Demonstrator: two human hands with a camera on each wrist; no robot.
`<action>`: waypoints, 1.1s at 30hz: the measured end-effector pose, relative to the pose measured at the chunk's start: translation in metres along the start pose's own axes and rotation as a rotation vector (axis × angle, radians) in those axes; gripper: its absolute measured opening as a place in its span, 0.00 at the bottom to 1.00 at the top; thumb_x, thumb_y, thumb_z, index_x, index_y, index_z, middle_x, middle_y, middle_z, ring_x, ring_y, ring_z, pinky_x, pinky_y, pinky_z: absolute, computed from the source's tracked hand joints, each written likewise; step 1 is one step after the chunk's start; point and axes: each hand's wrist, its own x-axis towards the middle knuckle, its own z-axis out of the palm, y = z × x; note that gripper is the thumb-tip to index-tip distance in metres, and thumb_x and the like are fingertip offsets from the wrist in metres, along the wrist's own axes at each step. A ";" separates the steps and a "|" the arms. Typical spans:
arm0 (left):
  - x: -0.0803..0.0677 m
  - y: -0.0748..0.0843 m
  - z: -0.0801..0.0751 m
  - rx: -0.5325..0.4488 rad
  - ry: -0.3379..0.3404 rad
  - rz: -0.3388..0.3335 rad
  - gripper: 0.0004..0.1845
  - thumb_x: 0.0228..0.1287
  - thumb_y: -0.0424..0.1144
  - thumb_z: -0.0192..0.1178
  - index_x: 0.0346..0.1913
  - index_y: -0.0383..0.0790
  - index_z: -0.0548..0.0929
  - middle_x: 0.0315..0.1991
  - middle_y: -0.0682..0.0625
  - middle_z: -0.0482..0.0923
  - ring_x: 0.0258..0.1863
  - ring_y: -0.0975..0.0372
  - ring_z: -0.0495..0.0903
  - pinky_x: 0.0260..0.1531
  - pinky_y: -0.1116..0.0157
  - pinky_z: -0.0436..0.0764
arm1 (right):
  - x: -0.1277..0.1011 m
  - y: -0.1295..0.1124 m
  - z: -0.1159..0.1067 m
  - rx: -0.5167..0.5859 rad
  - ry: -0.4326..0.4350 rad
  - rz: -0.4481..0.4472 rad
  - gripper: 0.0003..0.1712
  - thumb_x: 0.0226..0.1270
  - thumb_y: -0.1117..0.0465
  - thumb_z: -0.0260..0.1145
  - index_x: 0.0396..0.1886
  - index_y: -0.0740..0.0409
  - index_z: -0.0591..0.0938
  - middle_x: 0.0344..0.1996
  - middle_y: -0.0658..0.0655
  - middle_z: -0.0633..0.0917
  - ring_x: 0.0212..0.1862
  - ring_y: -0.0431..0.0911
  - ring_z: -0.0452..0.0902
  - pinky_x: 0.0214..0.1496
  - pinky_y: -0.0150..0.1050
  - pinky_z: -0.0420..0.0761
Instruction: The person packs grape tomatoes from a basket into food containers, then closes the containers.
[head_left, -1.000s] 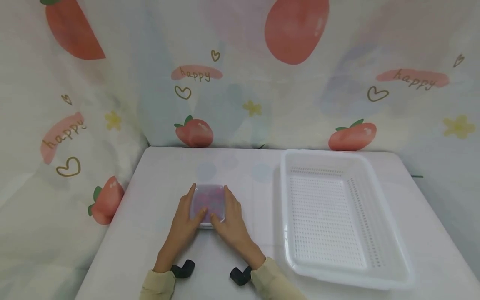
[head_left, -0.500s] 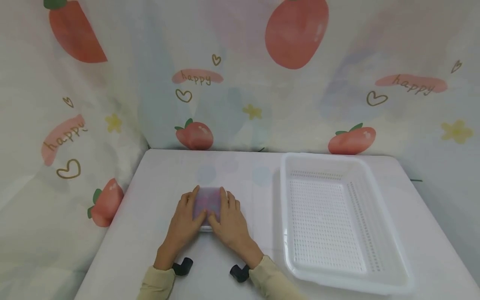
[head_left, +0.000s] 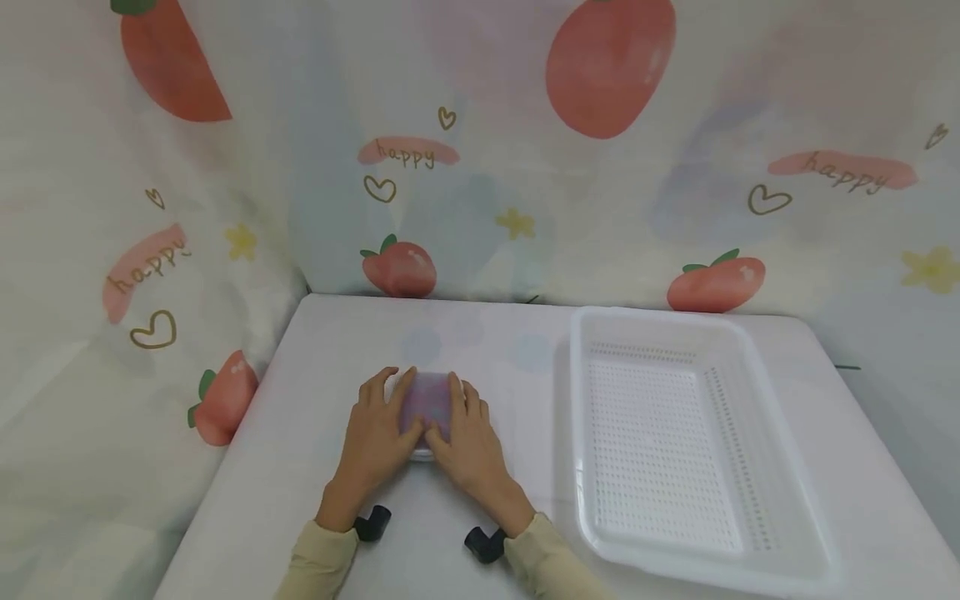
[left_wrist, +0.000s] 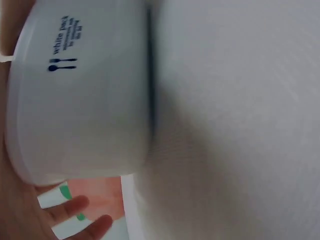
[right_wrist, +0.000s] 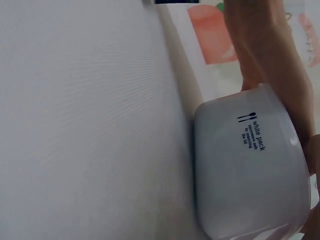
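A squarish white food container (right_wrist: 250,165), printed "white pack", stands upright on the white table. Its translucent lid (head_left: 427,404) lets mottled pink and purple show through. Over the lid's left part lies my left hand (head_left: 375,433), fingers spread and pointing away from me. My right hand (head_left: 468,437) rests on the right part with its fingers stretched forward. Both thumbs press near the lid's front edge, their tips almost meeting. In the left wrist view, two left fingers (left_wrist: 75,205) reach out past the container (left_wrist: 85,100). Parts of the lid are hidden beneath the hands.
To the right stands a large white plastic basket (head_left: 581,467) with a perforated bottom. A patterned cloth (head_left: 480,192) with fruit prints hangs behind and at the left of the table (head_left: 517,467). Black wrist cameras (head_left: 372,523) sit below both wrists.
Both hands have moved inward over the lid, covering more of it, and the left fingers are more spread. The head view has shifted slightly. The container stays on the table.
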 end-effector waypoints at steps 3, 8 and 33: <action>0.004 0.005 0.000 0.048 -0.011 0.043 0.35 0.71 0.47 0.59 0.80 0.51 0.67 0.74 0.42 0.66 0.70 0.41 0.67 0.51 0.41 0.82 | 0.000 0.001 -0.001 0.038 -0.009 0.002 0.46 0.71 0.50 0.60 0.85 0.57 0.55 0.77 0.68 0.65 0.71 0.64 0.69 0.59 0.57 0.84; 0.010 0.008 -0.003 0.094 -0.022 0.031 0.28 0.76 0.47 0.54 0.76 0.51 0.72 0.71 0.45 0.67 0.68 0.42 0.68 0.49 0.42 0.82 | 0.001 0.000 0.001 0.064 -0.015 -0.011 0.45 0.72 0.51 0.59 0.84 0.57 0.55 0.77 0.69 0.65 0.71 0.65 0.69 0.61 0.60 0.83; -0.018 0.014 -0.013 -0.584 -0.009 -0.489 0.28 0.84 0.38 0.44 0.82 0.45 0.60 0.72 0.38 0.71 0.69 0.46 0.71 0.69 0.41 0.73 | -0.016 0.019 0.003 0.546 0.109 0.051 0.35 0.79 0.60 0.58 0.82 0.57 0.62 0.73 0.61 0.74 0.64 0.52 0.76 0.65 0.44 0.83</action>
